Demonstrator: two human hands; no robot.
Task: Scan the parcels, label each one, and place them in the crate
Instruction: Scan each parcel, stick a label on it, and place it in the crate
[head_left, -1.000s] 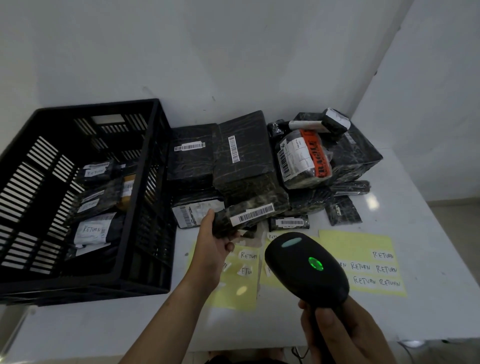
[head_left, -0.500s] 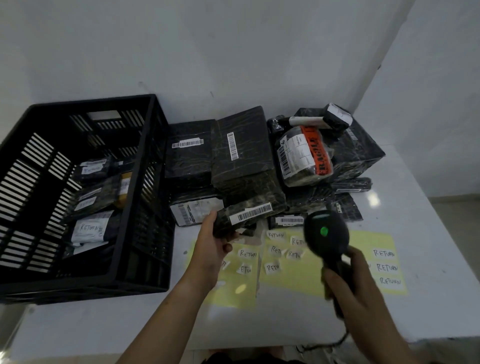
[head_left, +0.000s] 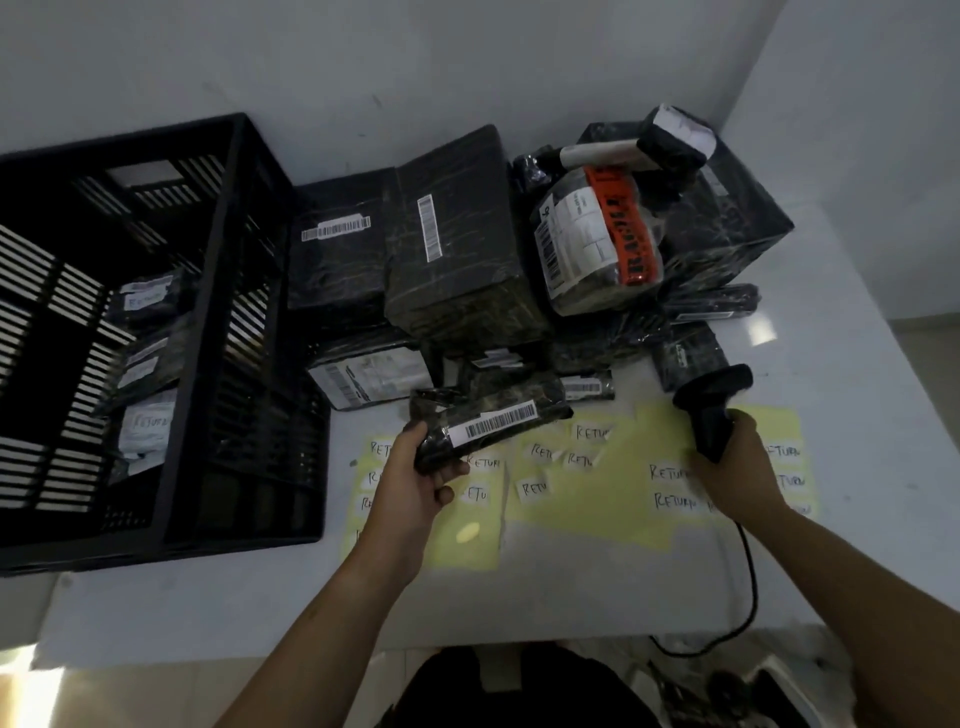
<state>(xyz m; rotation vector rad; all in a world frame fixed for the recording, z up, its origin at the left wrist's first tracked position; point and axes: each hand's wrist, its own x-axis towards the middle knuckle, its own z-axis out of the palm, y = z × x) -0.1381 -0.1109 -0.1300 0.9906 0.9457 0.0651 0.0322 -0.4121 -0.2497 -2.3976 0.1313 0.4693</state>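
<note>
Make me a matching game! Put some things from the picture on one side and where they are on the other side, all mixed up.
Things
1. scanner
2. barcode parcel
3. crate
4. orange-taped parcel

Places
A. on top of the pile at the back
B. in the left hand
C. on the left side of the table
D. in the right hand

Pairs: 1-D, 2-B, 3-C, 4-A
</note>
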